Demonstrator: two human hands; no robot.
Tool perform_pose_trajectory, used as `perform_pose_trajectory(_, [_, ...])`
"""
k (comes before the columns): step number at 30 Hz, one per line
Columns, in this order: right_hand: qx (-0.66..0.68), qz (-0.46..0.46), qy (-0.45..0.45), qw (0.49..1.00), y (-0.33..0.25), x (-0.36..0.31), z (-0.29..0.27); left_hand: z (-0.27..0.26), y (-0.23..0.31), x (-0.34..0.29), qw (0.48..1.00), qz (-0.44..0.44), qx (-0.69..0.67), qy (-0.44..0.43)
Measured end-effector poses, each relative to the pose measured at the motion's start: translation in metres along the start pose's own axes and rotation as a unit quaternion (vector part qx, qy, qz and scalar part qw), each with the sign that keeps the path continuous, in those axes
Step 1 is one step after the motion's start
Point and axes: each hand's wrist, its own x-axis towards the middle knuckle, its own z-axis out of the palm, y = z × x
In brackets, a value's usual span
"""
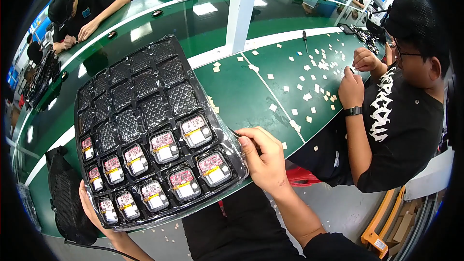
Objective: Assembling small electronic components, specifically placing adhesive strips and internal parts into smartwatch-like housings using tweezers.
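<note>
A large black plastic tray [146, 110], divided into many pockets, is held tilted between my hands above the table's near edge. Several small open electronic units [184, 184] sit in the pockets nearest me; each shows a reddish circuit board, a white block and a yellow strip. Textured bottoms show in the farther pockets. My right hand [265, 157] pinches the tray's right rim, thumb on top and fingers curled at the edge. At the lower left corner, my left hand [90, 209] grips the side, with most of its fingers hidden behind the tray.
Small pale square pieces [307, 96] are scattered over the green table [241, 94]. A screwdriver [305, 39] lies farther back. On my right sits a co-worker [403, 101] handling something small. A white post [241, 12] rises beyond the tray; a black bag [67, 195] is at left.
</note>
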Motion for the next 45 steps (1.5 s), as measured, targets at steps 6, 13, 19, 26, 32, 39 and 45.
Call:
perform_pose_trajectory(6, [0.086,0.084,0.031,0.992,0.006,0.0,-0.007,-0.003,-0.001,-0.004,1.0,-0.013,-0.01,-0.001])
perform_pose_trajectory(13, [-0.278,0.024,0.054,0.959,0.003,0.018,-0.059,-0.002,0.001,-0.022,0.995,-0.037,-0.084,0.044])
perform_pose_trajectory(19, [-0.366,0.029,0.02,0.93,0.011,0.029,-0.078,-0.001,0.002,-0.018,0.993,-0.046,-0.102,0.034])
perform_pose_trajectory(26, [-0.408,0.038,0.022,0.912,0.011,0.033,-0.08,-0.006,-0.004,-0.021,0.993,-0.032,-0.115,0.026])
perform_pose_trajectory(32, [-0.425,0.044,0.01,0.904,0.013,0.033,-0.083,-0.005,-0.004,-0.021,0.992,-0.03,-0.123,0.021])
perform_pose_trajectory(39, [-0.446,0.036,-0.006,0.894,0.013,0.036,-0.085,-0.01,-0.01,-0.022,0.991,-0.02,-0.132,0.005])
perform_pose_trajectory(45, [-0.469,0.022,-0.014,0.883,0.014,0.036,-0.082,-0.019,-0.018,-0.019,0.993,-0.011,-0.119,-0.001])
